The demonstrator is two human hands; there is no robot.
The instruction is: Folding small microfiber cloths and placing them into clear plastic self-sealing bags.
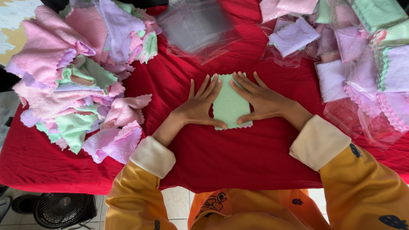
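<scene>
Two bare hands, left hand [199, 105] and right hand [257, 100], pressed flat with fingers spread wide on one small folded mint-green fleece cloth [230, 105] at the middle of the red-covered table [238, 157]. One loose heap of pink, lilac and green cloths [76, 76] at left; one stack of clear plastic bags [194, 27] beyond; bagged cloths [362, 72], too overlapped to count, at right.

Red-covered table [238, 157] under cloths [76, 85]
</scene>
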